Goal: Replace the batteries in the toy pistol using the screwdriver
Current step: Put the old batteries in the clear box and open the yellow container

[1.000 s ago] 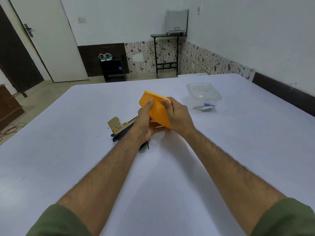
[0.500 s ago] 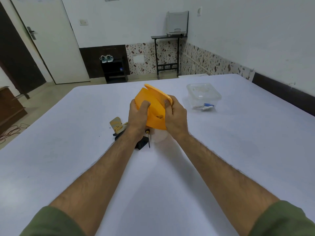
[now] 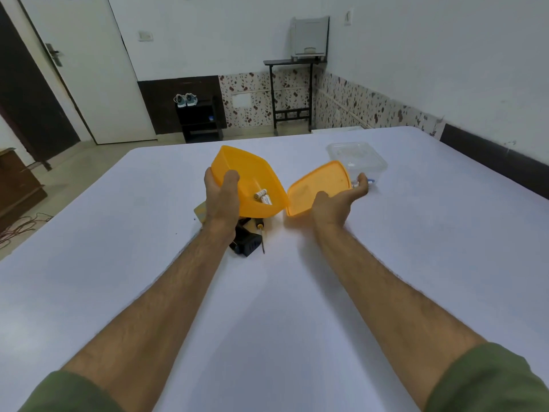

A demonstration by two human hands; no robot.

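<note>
My left hand (image 3: 222, 195) grips an orange plastic box (image 3: 251, 176), tilted toward me above the table, with my thumb over its near rim. Two white batteries (image 3: 263, 197) lie in its low corner. My right hand (image 3: 337, 200) holds the box's orange lid (image 3: 316, 187) off to the right, fingers under it and palm up. Under the box on the white table (image 3: 297, 292) lies the black toy pistol (image 3: 248, 243), mostly hidden by my left wrist. A small screwdriver (image 3: 261, 233) with a yellow and black handle lies just right of the pistol.
A clear plastic container (image 3: 356, 157) stands at the back right of the table, with small white and blue items by its near side. A piece of tan card (image 3: 200, 212) pokes out left of my left wrist. Beyond the table are a door, a shoe rack and a stand.
The lid has come off the orange box. My right hand has carried it to the right, while my left hand keeps the box, now showing the batteries inside.
</note>
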